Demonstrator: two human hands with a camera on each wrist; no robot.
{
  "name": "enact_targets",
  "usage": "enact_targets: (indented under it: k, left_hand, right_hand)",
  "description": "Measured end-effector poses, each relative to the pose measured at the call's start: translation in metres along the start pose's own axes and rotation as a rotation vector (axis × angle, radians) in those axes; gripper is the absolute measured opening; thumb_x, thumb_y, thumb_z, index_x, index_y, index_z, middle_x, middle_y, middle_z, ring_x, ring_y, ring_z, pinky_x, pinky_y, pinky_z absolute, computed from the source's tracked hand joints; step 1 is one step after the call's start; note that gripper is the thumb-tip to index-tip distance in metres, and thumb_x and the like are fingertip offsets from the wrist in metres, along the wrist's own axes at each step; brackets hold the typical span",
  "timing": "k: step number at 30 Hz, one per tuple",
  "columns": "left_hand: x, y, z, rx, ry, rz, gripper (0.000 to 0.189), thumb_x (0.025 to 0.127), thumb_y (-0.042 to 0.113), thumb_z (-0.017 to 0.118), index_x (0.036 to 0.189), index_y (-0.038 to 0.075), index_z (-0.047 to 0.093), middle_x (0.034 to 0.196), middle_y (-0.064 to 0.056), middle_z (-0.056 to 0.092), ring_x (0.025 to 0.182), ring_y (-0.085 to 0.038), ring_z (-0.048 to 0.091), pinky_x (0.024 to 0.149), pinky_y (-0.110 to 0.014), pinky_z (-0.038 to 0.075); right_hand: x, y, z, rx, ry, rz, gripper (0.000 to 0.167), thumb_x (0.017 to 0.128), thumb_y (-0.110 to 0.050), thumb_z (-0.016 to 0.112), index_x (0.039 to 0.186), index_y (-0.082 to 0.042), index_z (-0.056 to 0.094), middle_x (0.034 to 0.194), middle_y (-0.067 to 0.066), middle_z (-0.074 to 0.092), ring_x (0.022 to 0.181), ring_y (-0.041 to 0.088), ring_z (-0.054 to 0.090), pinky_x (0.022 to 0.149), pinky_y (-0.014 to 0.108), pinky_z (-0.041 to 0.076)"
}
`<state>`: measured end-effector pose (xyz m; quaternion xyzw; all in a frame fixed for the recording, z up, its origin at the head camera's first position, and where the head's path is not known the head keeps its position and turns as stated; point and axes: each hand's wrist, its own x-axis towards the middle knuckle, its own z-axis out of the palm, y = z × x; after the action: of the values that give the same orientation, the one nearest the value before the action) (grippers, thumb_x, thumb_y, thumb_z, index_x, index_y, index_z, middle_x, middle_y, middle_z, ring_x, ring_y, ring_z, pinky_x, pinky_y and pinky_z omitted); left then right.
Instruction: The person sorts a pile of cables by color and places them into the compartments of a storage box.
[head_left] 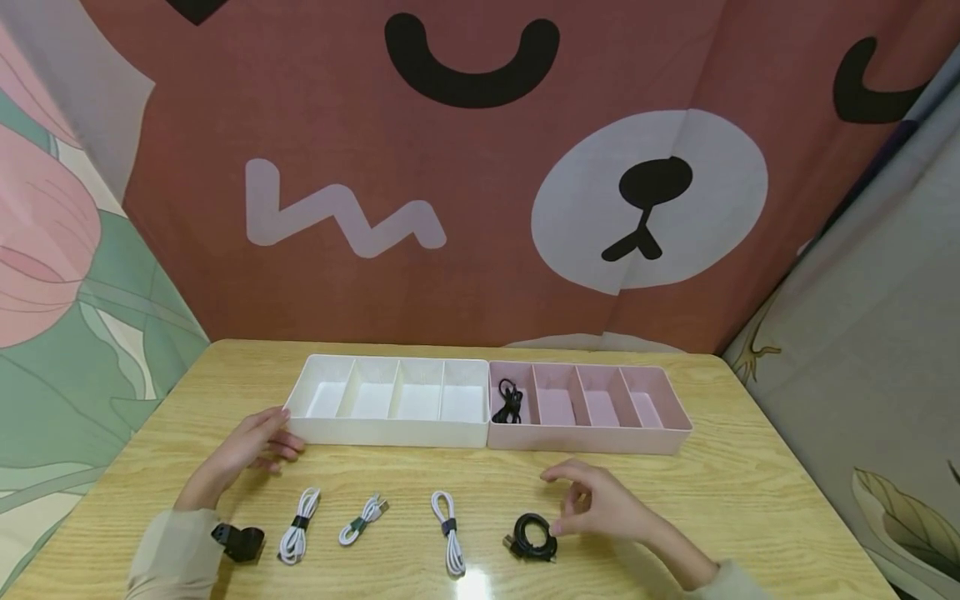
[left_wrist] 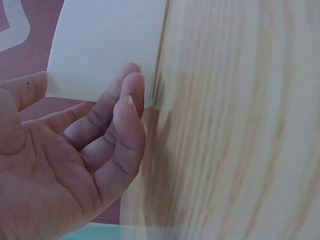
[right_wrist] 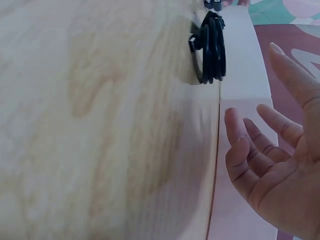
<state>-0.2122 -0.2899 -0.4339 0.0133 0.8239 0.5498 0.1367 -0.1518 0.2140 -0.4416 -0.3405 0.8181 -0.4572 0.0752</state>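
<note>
My left hand (head_left: 251, 446) is at the front left corner of a white divided box (head_left: 390, 432). In the left wrist view its thumb tip meets the box edge, while the other fingers bend loosely beside the wall. Over the table's right part, my right hand (head_left: 603, 504) hovers with nothing between thumb and fingers. Its thumb tip overlaps the edge of a coiled black cable (right_wrist: 214, 47) in the head view; the right wrist view shows the fingers relaxed and apart from that coil.
Joined to the white box's right end is a pink divided box (head_left: 585, 439), with a bundled black cable (head_left: 510, 402) in its leftmost compartment. Three tied white cables, a left one (head_left: 294, 542), a short one (head_left: 361, 525) and a middle one (head_left: 454, 550), lie in front.
</note>
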Motion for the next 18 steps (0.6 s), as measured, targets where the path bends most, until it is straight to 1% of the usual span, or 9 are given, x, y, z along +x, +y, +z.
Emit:
enact_targets:
  k: [4,11,14,18]
  left_hand:
    - [0.0,-0.001,0.0,-0.004,0.004,-0.004,0.06,0.1,0.039,0.028,0.129,-0.014,0.028,0.089,-0.013,0.064,0.075,-0.02,0.062,0.059,-0.035,0.052]
    - [0.001,-0.002,0.0,-0.006,0.004,-0.007,0.061,0.099,0.04,0.027,0.128,-0.013,0.029,0.088,-0.012,0.064,0.075,-0.019,0.061,0.059,-0.034,0.052]
    - [0.001,-0.002,0.0,-0.002,-0.003,0.0,0.061,0.1,0.04,0.027,0.128,-0.014,0.028,0.088,-0.012,0.064,0.074,-0.018,0.061,0.059,-0.034,0.052]
    - [0.0,-0.002,0.0,0.002,-0.008,0.002,0.061,0.1,0.039,0.026,0.129,-0.015,0.027,0.088,-0.012,0.064,0.074,-0.018,0.061,0.059,-0.034,0.052]
  right_hand:
    - [0.0,0.001,0.003,-0.005,-0.019,-0.03,0.061,0.07,-0.022,0.077,0.117,0.006,0.052,0.108,0.021,0.054,0.064,0.005,0.056,0.057,0.025,0.05]
    - [0.0,0.004,0.01,-0.018,-0.042,-0.107,0.062,0.07,-0.024,0.077,0.117,0.007,0.051,0.105,0.018,0.055,0.061,0.0,0.052,0.053,0.022,0.049]
    - [0.001,0.007,0.011,-0.028,-0.057,-0.113,0.062,0.069,-0.025,0.077,0.117,0.006,0.052,0.104,0.016,0.055,0.06,-0.001,0.051,0.052,0.021,0.048]
    - [0.001,0.007,0.012,-0.04,-0.089,-0.098,0.064,0.069,-0.027,0.078,0.118,0.004,0.051,0.103,0.013,0.055,0.059,-0.002,0.05,0.052,0.02,0.047]
